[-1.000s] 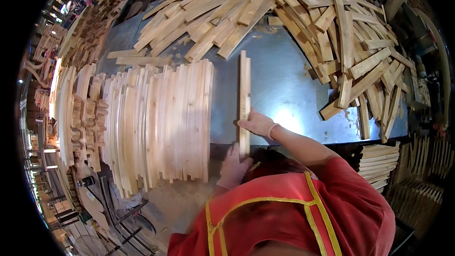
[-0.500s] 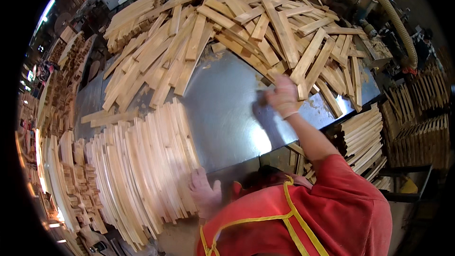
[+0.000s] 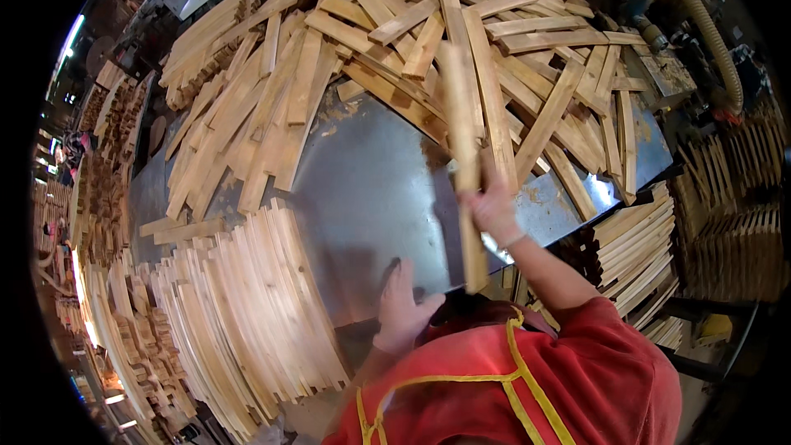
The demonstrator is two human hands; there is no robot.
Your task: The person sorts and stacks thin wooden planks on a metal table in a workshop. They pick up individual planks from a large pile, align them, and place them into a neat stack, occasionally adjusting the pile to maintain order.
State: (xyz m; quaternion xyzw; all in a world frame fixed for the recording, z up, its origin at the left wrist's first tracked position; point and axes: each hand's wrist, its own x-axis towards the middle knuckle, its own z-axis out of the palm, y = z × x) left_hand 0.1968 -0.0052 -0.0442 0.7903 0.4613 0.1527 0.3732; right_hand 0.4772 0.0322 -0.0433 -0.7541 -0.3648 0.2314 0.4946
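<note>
My right hand (image 3: 494,213) grips a wooden slat (image 3: 461,128) near its lower part. The slat is lifted off the pile and smeared by motion, its near end hanging over the table's front edge. My left hand (image 3: 399,309) is raised by the front edge with fingers stretched and thumb apart, holding nothing. Left of it, a row of pale slats (image 3: 272,297) stands packed side by side. Beyond both hands, a big loose heap of wooden slats (image 3: 544,115) lies criss-crossed on the metal tabletop (image 3: 362,189).
A neater stack of slats (image 3: 206,45) lies at the far left of the table. Stacked slats (image 3: 634,239) stand below the table's right edge, with more racked wood (image 3: 733,222) beyond. A ribbed hose (image 3: 700,33) curves down at the back right. More stacked pieces (image 3: 115,156) line the left.
My right hand has taken hold of a slat from the heap and drawn it nearer. My left hand has moved from beside the pale row rightward and up toward the table's front edge.
</note>
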